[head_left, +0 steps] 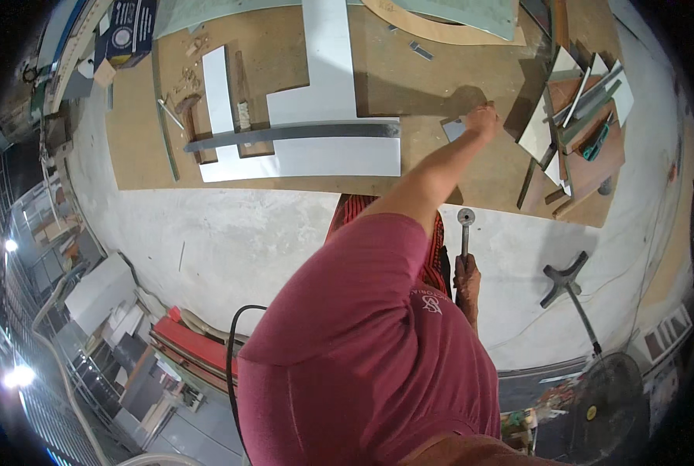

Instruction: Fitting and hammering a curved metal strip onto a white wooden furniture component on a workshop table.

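Observation:
My left arm reaches across over the brown board-topped table [409,167]. My left hand [483,122] is closed low over the board, and what its fingers hold, if anything, is too small to make out. Just beside it lies a small grey-white flat piece [453,129]. Down by my waist, off the table's near edge, my right hand [467,283] grips the handle of a hammer [465,219], its round metal head upward. A white cut panel [327,159] lies to the left, with a long dark grey strip [300,133] across it.
Offcuts and a green-handled cutter [598,140] are piled on the table's right end. At the far side are a curved wooden strip [432,35] and a pale green sheet [230,15]. A dark box [129,35] stands far left. A floor fan [599,412] is behind right.

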The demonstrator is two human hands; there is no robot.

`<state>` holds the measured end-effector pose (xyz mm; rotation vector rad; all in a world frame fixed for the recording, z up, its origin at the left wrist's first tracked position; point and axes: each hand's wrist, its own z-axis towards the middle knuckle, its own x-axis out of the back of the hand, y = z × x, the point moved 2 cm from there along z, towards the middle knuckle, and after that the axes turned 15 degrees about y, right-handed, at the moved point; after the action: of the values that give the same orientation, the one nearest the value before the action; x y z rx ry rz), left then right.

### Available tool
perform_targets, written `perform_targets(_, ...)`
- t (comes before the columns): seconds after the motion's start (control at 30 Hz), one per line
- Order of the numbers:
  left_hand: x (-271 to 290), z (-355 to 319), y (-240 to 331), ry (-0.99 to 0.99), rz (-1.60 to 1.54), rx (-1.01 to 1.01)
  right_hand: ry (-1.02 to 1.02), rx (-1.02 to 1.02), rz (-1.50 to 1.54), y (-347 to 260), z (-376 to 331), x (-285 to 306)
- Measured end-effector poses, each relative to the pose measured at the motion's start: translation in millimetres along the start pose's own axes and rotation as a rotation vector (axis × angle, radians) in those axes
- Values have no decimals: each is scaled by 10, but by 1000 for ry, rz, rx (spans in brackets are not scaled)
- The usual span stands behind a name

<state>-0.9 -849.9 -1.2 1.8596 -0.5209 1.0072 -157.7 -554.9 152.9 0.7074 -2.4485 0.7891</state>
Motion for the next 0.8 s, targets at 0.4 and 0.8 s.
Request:
perform_targets(0.4, 2152, -454, -2114, 277, -589, 88, -78, 175, 161, -903, -79, -618)
perform_targets(0.8, 2046, -497, -2236, 264, -410, -316, -28, 177, 249, -1416, -498, -1167)
